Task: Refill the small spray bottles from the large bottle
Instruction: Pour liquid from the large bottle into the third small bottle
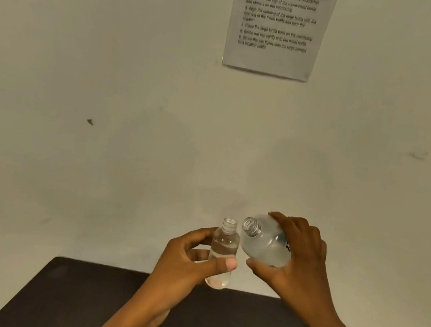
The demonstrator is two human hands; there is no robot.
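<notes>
Both hands are closed around bottles, lower centre of the frame. The left hand [190, 256] grips a small clear bottle [223, 247] with its thumb [228, 264] pressed across the front and its fingers curled behind. The right hand [302, 267] wraps over a large clear bottle [264, 242], fingers spread over the top and thumb underneath.

A plain pale wall [111, 65] fills most of the picture, from the top edge down past the middle. Below it, a dark table [65, 294] spans the bottom of the frame, and both forearms reach up across it from the bottom edge.

At the top, right of centre, a printed instruction sheet [277, 28] hangs on the wall with numbered lines of text about unscrewing caps and pouring solution.

The large bottle is held in the air and tipped over to the left, so its open threaded neck points left and slightly up. It has no cap, holds clear liquid, and shows a bit of dark print beside the fingers. Its mouth sits just right of the small bottle's neck – close, with a narrow gap between them.

The small bottle stands upright in the grip, above the far edge of the table. It is uncapped, its threaded neck is bare, and clear liquid shows inside.

A small dark mark [90, 122] sits on the wall at left, about mid-height.
</notes>
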